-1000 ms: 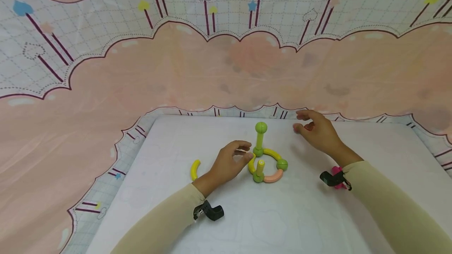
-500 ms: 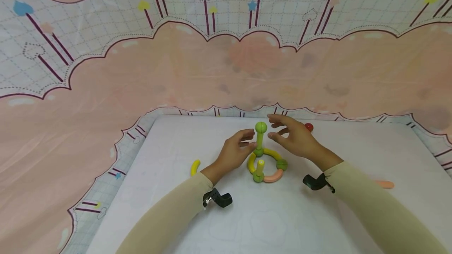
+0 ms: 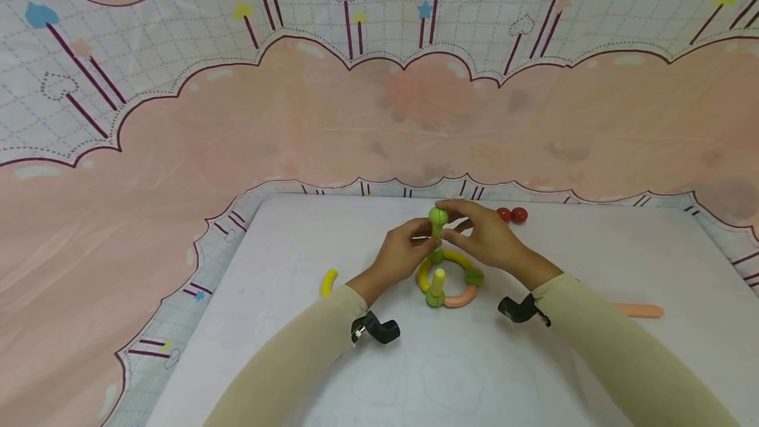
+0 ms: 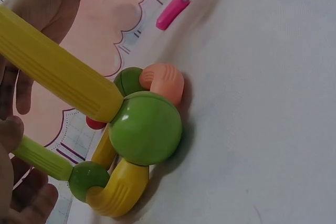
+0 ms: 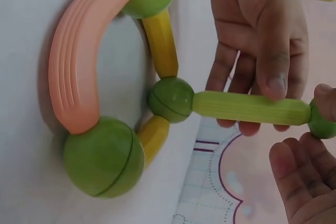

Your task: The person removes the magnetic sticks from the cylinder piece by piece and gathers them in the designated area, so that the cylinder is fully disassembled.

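Note:
A ring of green connector balls, yellow curved rods and one peach curved rod (image 5: 73,56) lies on the white table. From one ball stands a light green rod (image 5: 247,107), topped by a green ball (image 3: 438,216). My left hand (image 3: 403,256) pinches this rod, thumb on the near side and fingers behind it. At the top, my right hand (image 3: 486,234) holds the green ball between thumb and fingers. On the ring's near ball (image 4: 147,128), a yellow rod (image 4: 58,66) stands upright, untouched by either hand.
Two red balls (image 3: 519,215) sit behind my right hand. A loose yellow curved rod (image 3: 328,281) lies left of the ring. Right of it, an orange stick (image 3: 643,310) is partly under the right sleeve. A pink piece (image 4: 172,13) shows in the left wrist view.
My right hand has come left from beside the red balls to the upright's top ball. My left hand has risen and moved right onto the light green rod.

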A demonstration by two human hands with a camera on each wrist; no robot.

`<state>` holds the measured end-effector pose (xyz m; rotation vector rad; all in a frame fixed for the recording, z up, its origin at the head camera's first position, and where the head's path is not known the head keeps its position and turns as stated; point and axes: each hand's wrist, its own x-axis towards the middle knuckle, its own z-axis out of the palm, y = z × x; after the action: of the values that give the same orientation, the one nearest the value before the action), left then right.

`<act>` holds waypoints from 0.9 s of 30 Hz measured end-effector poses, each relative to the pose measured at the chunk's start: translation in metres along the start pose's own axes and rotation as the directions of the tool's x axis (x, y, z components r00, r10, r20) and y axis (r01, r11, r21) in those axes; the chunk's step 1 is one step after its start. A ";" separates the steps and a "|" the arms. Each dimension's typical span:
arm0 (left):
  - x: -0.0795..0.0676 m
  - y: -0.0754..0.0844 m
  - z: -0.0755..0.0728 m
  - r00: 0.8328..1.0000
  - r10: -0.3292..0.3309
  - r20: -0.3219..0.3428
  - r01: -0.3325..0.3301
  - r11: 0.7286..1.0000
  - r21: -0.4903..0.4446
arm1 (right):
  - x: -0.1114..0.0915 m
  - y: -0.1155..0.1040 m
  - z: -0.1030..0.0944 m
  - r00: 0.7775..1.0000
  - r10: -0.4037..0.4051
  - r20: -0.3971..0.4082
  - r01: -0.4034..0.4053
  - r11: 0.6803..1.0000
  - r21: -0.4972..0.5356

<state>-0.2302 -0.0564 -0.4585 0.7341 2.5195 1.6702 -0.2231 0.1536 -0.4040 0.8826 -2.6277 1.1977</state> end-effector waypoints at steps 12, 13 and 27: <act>0.003 0.005 0.003 1.000 0.008 -0.005 -0.008 0.999 0.051 | 0.000 -0.004 0.007 0.996 0.057 -0.065 -0.057 0.998 -0.004; 0.003 0.006 0.003 1.000 0.010 -0.005 -0.009 0.998 0.057 | 0.000 -0.003 0.007 0.996 0.055 -0.067 -0.056 0.998 -0.007; 0.003 0.008 0.002 1.000 -0.006 0.012 0.005 0.995 0.097 | -0.001 -0.003 0.004 0.993 0.095 -0.076 -0.095 0.995 0.009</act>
<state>-0.2299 -0.0514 -0.4518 0.7415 2.6076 1.5467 -0.2197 0.1495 -0.4055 0.7049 -2.6334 1.2346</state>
